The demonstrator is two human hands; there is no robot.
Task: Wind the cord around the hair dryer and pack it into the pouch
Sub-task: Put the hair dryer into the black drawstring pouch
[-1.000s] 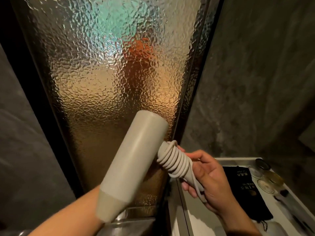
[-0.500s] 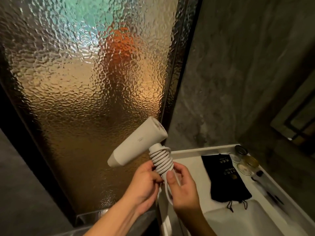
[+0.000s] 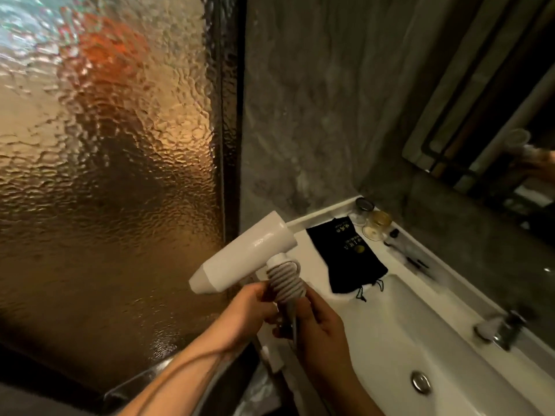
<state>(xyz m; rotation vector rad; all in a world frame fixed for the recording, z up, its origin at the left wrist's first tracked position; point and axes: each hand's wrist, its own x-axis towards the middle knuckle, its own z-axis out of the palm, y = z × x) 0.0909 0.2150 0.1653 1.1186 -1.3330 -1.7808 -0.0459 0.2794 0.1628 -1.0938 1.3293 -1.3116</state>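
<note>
A white hair dryer point(image 3: 244, 256) is held in the air over the left end of the basin counter, nozzle pointing down-left. Its pale cord point(image 3: 285, 280) lies in tight coils around the handle. My left hand point(image 3: 249, 310) grips the handle's lower part from the left. My right hand point(image 3: 318, 325) closes on the handle's bottom and the loose cord end from the right. The black drawstring pouch point(image 3: 348, 253) lies flat on the white counter behind the dryer, its drawstrings hanging toward the basin.
A white basin point(image 3: 399, 331) with a drain point(image 3: 420, 382) and a tap point(image 3: 498, 328) fills the lower right. Two glasses point(image 3: 375, 226) and small dark items stand along the counter's back edge. Textured glass door point(image 3: 105, 175) on the left, a mirror point(image 3: 495, 121) on the right wall.
My left hand moved from the dryer's barrel to the handle, joining the right hand. The view has swung right and down, bringing the basin, tap and pouch into sight.
</note>
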